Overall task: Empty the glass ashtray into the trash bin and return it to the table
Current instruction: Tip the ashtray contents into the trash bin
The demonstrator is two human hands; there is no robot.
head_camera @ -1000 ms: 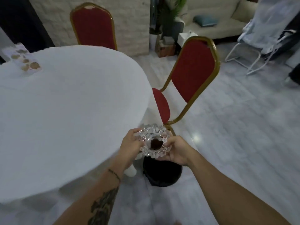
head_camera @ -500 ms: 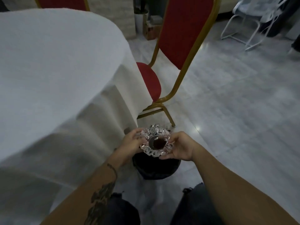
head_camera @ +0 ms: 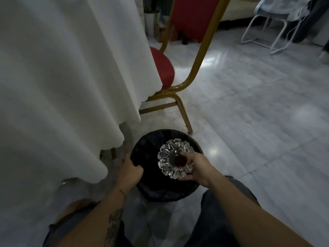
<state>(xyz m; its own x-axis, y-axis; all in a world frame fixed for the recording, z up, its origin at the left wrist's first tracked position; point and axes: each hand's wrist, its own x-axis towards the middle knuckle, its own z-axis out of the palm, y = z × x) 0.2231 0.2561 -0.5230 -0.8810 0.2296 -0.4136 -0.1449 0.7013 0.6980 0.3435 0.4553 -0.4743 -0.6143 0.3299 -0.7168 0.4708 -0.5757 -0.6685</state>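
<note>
While left hand [head_camera: 130, 171] grips bin [head_camera: 151, 193], right hand [head_camera: 196, 166] holds ashtray [head_camera: 173, 158].

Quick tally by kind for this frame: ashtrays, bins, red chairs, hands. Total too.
Glass ashtray: 1, held by the right hand over the bin
Trash bin: 1, rim gripped by the left hand
Red chair: 1
Hands: 2
Total: 5

Pale tiled floor [head_camera: 249, 122] — trash bin [head_camera: 142, 154], red chair [head_camera: 178, 97] standing.
</note>
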